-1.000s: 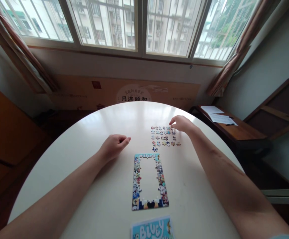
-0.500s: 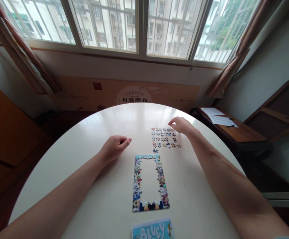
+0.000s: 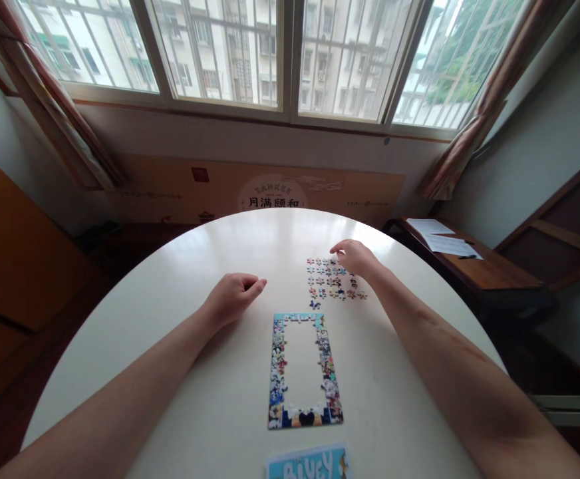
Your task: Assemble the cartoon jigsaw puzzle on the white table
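Observation:
My left hand (image 3: 235, 297) rests on the table left of the puzzle, its fingers curled into a loose fist and the thumb on top. I see nothing in it. At the far side of the table my right hand (image 3: 352, 256) reaches over the top row of loose jigsaw pieces (image 3: 322, 271), with fingers bent downward and slightly apart. It covers some pieces at that row's right end. Nearer me lies a joined puzzle border (image 3: 277, 372), a colourful rectangle around a bare middle. One dark blue piece (image 3: 314, 305) sits between the rows and the border.
A light blue box or card marked "BLUEY" (image 3: 310, 464) lies at the near edge of view. All this is on a round white table (image 3: 170, 399). To the right, a wooden side table (image 3: 489, 269) holds papers (image 3: 452, 246) and pens. A window is ahead.
My right hand has shifted left along the top row of loose pieces. My left hand keeps its curled pose. The whole view has moved slightly.

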`<state>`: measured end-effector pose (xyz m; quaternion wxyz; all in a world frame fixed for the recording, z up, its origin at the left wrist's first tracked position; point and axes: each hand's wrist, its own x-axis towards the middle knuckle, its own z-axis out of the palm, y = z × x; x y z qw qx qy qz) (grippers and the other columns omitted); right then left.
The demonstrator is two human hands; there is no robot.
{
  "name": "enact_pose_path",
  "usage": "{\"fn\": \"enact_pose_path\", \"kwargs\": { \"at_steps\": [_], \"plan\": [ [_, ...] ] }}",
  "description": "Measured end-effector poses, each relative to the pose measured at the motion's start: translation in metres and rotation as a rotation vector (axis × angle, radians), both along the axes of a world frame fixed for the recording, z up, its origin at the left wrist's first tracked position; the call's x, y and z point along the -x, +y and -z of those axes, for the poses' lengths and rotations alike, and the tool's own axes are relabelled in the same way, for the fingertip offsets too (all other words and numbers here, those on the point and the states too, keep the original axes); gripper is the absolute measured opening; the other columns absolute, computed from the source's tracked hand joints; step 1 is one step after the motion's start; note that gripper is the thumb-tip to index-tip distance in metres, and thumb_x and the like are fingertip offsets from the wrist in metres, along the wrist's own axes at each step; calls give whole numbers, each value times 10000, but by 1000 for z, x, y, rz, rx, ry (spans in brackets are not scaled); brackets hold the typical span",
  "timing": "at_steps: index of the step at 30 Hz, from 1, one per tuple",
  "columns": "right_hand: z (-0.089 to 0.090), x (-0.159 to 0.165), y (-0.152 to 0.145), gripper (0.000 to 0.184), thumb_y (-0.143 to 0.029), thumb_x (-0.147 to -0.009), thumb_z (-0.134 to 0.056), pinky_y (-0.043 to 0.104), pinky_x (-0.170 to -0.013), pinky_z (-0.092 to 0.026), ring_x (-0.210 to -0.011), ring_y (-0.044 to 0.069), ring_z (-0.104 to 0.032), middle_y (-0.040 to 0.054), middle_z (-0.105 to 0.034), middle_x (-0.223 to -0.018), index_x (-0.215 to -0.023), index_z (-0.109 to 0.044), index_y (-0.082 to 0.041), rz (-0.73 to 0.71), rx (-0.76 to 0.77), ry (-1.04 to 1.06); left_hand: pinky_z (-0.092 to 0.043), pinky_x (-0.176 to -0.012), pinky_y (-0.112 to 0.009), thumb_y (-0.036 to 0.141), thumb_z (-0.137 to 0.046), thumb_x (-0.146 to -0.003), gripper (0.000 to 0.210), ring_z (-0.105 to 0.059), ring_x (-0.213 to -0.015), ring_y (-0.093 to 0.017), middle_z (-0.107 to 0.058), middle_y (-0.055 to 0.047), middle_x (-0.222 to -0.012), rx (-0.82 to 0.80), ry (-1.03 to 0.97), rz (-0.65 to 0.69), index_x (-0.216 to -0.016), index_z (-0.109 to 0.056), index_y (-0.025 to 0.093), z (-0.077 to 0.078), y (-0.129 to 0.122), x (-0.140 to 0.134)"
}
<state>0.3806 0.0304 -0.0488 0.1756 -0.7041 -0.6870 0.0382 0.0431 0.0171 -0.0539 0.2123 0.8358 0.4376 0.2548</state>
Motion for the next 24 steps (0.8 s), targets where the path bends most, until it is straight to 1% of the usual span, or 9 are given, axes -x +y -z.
{"fn": "enact_pose_path", "kwargs": {
  "at_steps": [3,5,10,13,20,24],
  "plan": [
    [0,-5,0,332,-129,-909,-517,387,-1017,-508,-1175,278,-663,100,-715,-1266,-1076,-789,-219,38,-13,18,-225,-543,-282,510,-441,-869,465,-247,-530,-112,-220,39,-554,-2,-2,0,-567,-248,214,0,0,0],
    [-2,-5,-1,323,-149,-917,-520,392,-1021,-510,-1176,279,-665,105,-720,-1257,-1089,-787,-211,28,-18,30,-228,-544,-282,505,-437,-868,461,-250,-528,-111,-223,39,-548,-6,1,0,-562,-251,213,-1,-1,0],
    [-2,7,-4,264,-245,-932,-580,384,-1065,-487,-1227,269,-638,91,-709,-1286,-1095,-787,-224,-91,-16,41,-226,-545,-282,508,-438,-872,463,-251,-530,-110,-219,40,-553,-2,5,-2,-565,-256,213,0,-1,0],
    [0,14,-4,258,-273,-935,-598,396,-1069,-483,-1250,283,-622,106,-697,-1302,-1099,-788,-214,-128,-2,33,-223,-544,-282,503,-433,-875,459,-247,-532,-110,-218,39,-556,1,6,1,-568,-253,212,0,-1,0],
    [0,11,-4,264,-298,-925,-629,419,-1083,-465,-1292,304,-589,118,-678,-1328,-1125,-784,-221,-130,32,5,-223,-547,-284,496,-440,-876,457,-244,-536,-112,-220,39,-561,3,1,0,-568,-257,211,0,-1,0],
    [1,12,-3,261,-287,-900,-657,426,-1111,-437,-1318,308,-572,119,-639,-1390,-1121,-789,-241,-119,51,-11,-222,-548,-285,497,-437,-876,458,-249,-535,-113,-220,39,-560,7,-1,2,-570,-251,212,0,-1,0]
  ]
}}
